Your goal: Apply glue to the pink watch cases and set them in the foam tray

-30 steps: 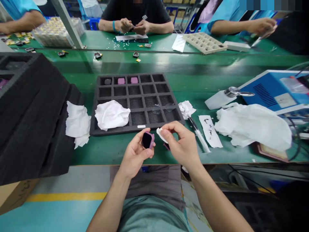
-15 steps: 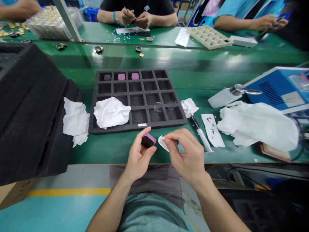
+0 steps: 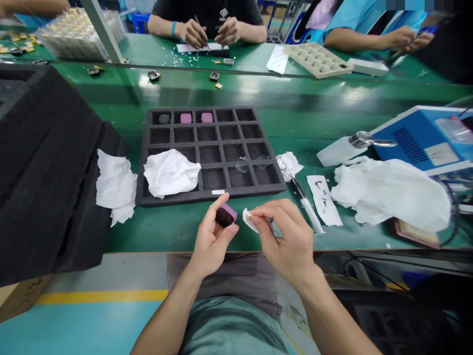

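Between the thumb and fingers of my left hand (image 3: 212,241) is a purple smartwatch case (image 3: 226,215), its dark face tilted up toward me. My right hand (image 3: 283,231) pinches a small white cloth (image 3: 250,220) just to the right of the case; the two do not touch. Something dark and thin shows behind the right fingers, too hidden to name. Beyond my hands lies a black foam tray (image 3: 218,172) with compartments. In its back row sit a black case (image 3: 164,119) and two purple cases (image 3: 186,118). A crumpled white cloth (image 3: 172,173) covers its front left compartments.
Stacked black foam trays (image 3: 48,172) stand at left beside another white cloth (image 3: 116,185). On the right are a pen-like tool (image 3: 306,204), a paper strip (image 3: 324,199), a pump bottle (image 3: 338,150), a large white cloth (image 3: 391,192) and a blue machine (image 3: 417,140). Co-workers sit across the bench.
My hands keep nearly the same pose, with the watch case and cloth still held. Across the bench, a co-worker's hands have moved apart and lower. The camera view has shifted slightly.
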`<state>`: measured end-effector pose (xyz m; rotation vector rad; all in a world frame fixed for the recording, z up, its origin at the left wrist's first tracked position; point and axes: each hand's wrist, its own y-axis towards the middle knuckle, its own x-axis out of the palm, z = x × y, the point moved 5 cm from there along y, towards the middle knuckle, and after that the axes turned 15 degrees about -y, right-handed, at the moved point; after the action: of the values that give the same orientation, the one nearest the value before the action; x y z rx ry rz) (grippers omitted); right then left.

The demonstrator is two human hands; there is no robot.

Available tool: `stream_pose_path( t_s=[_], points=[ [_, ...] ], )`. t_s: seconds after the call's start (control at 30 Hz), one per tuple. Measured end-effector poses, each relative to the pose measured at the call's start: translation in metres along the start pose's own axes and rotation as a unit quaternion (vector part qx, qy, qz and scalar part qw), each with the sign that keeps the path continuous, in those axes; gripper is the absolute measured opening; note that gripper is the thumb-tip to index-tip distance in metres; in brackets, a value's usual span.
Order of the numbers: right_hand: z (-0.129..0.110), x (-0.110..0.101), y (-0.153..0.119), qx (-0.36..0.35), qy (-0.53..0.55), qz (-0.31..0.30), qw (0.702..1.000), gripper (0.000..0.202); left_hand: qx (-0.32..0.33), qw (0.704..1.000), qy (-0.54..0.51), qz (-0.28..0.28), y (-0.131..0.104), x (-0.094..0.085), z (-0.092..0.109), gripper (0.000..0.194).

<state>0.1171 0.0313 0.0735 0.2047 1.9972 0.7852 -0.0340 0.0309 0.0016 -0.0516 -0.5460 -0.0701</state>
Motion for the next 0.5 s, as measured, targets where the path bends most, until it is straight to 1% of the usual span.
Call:
stream_pose_path(
  t_s=[0.07,0.13,0.2,0.27,0.3,0.37,0.43,0.5],
  points=[
    [-0.009,0.005,0.004,-0.018,0.011,0.004,1.000,0.009,-0.007,1.000,-0.005,0.002,0.000,0.000,0.000,0.061],
    [-0.011,0.013,0.006,-0.041,0.000,-0.004,0.999,0.009,-0.016,0.999,-0.027,0.006,0.001,-0.002,-0.001,0.061],
    [-0.004,0.023,0.005,-0.059,-0.037,-0.036,0.997,0.012,-0.028,0.998,-0.063,0.008,0.001,-0.004,-0.002,0.062],
    [0.009,0.026,0.003,-0.053,-0.070,-0.064,0.994,0.012,-0.038,0.995,-0.095,0.011,0.001,-0.005,-0.004,0.063],
    [0.015,0.025,0.003,-0.045,-0.074,-0.067,0.994,0.012,-0.041,0.994,-0.104,0.011,0.001,-0.005,-0.005,0.064],
    [0.024,0.017,0.004,-0.026,-0.065,-0.049,0.996,0.012,-0.044,0.993,-0.110,0.013,0.001,-0.006,-0.005,0.064],
    [0.026,0.010,0.007,-0.014,-0.055,-0.029,0.998,0.012,-0.042,0.993,-0.109,0.013,0.001,-0.005,-0.004,0.065],
    [0.023,0.009,0.013,0.000,-0.045,-0.020,0.999,0.011,-0.041,0.993,-0.105,0.015,0.001,-0.005,-0.003,0.065]
  ],
)
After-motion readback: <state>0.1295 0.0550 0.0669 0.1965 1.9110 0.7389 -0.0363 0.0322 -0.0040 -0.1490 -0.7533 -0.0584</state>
